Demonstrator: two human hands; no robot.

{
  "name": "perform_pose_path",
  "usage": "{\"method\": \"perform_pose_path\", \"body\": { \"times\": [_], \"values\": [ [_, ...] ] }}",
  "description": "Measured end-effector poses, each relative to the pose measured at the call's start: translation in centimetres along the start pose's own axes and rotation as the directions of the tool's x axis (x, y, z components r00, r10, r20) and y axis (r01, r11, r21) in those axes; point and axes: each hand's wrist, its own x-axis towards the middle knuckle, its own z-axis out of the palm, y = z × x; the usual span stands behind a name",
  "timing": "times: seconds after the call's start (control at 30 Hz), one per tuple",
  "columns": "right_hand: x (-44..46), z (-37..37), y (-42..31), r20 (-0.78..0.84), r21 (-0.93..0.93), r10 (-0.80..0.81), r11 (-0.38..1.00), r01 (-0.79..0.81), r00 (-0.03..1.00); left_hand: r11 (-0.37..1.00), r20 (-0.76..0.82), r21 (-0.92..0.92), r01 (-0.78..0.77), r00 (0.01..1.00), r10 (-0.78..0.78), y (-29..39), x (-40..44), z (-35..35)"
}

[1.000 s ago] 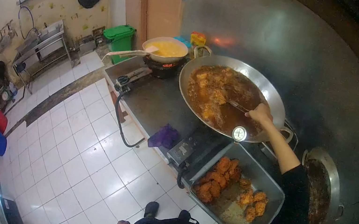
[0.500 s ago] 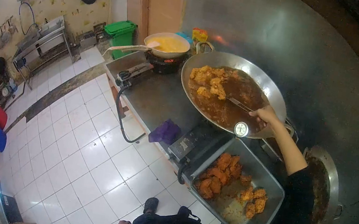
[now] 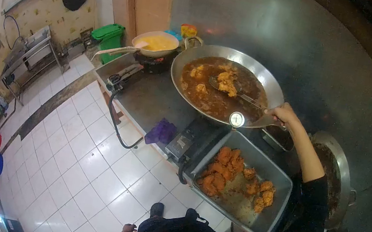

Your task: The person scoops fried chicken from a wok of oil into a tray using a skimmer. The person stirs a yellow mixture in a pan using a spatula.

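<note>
My right hand [image 3: 284, 115] is closed around the handle of a metal skimmer [image 3: 251, 100], at the right rim of a wide wok [image 3: 274, 92]. Pieces of fried chicken [image 3: 226, 81] rest on the skimmer's head, over the brown oil. More pieces float at the left of the oil. A dial thermometer [image 3: 236, 119] sits at the wok's near rim. Low in the view, my left hand [image 3: 128, 230] hangs beside my body with curled fingers; a bit of something metal shows by it, too small to name.
A grey metal tray [image 3: 284, 191] of fried chicken stands nearest me. Left of it lie a purple cloth [image 3: 161, 132] and a burner box [image 3: 180, 145]. Farther back is a pan of yellow liquid [image 3: 157, 43]. A second wok [image 3: 344, 178] stands at the right.
My right hand has drawn the skimmer back toward the rim, and a clump of chicken now lies on its head. Fewer pieces float at the left. The camera view has shifted slightly.
</note>
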Motion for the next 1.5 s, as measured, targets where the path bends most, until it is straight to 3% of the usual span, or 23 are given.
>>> {"method": "perform_pose_path", "body": {
  "times": [0.03,0.17,0.2,0.27,0.37,0.57,0.73,1.0,1.27,1.33,1.4,1.5],
  "values": [
    [0.1,-0.4,0.4,-0.007,0.025,0.009,1.0,-0.009,1.0,0.979,-0.033,-0.148,0.139,0.989,-0.145,-0.2,0.6,0.2],
    [0.5,-2.7,1.2,-0.037,0.046,0.008,0.999,-0.006,0.999,0.991,0.025,-0.052,0.125,0.992,-0.124,0.8,-0.2,-0.5],
    [0.4,-3.2,0.8,-0.07,-0.003,-0.005,1.0,0.005,0.998,0.985,0.058,0.164,-0.062,0.997,0.053,1.4,-0.7,-0.7],
    [-1.1,-4.0,-0.5,-0.087,0.037,-0.021,0.999,0.024,0.996,0.897,0.131,0.365,-0.249,0.968,0.216,2.3,-1.5,-0.9],
    [-0.9,-5.0,-0.6,-0.099,0.048,-0.035,0.998,0.04,0.995,0.908,0.136,0.313,-0.28,0.959,0.249,3.2,-2.1,-0.6],
    [-0.5,-4.7,0.8,-0.133,0.009,-0.033,0.999,0.035,0.991,0.834,0.141,0.493,-0.247,0.969,0.204,1.1,0.9,-0.2],
    [-1.6,-3.9,0.8,-0.094,-0.081,-0.007,0.997,0.0,0.996,0.906,0.134,0.384,-0.18,0.981,0.139,1.3,0.3,-0.8],
    [-1.5,-5.7,0.2,-0.103,-0.033,-0.038,0.999,0.035,0.994,0.925,0.13,0.342,-0.167,0.983,0.129,1.3,0.0,-1.0],
    [-2.3,-7.1,-1.4,-0.164,-0.005,-0.097,0.995,0.098,0.982,0.856,0.178,0.374,-0.355,0.934,0.31,2.7,-1.9,-0.2],
    [-2.3,-7.1,-0.8,-0.152,0.009,-0.097,0.995,0.099,0.984,0.985,-0.016,0.167,-0.031,0.999,0.034,6.8,-6.6,1.1],
    [-2.0,-6.7,0.0,-0.137,-0.064,-0.079,0.995,0.071,0.987,0.99,0.021,0.143,0.009,1.0,-0.012,5.4,-4.9,0.5],
    [-2.4,-5.8,0.6,-0.123,-0.088,-0.034,0.996,0.023,0.992,0.973,0.096,0.221,-0.063,0.994,0.042,2.5,-2.2,-0.3]
  ]
}}
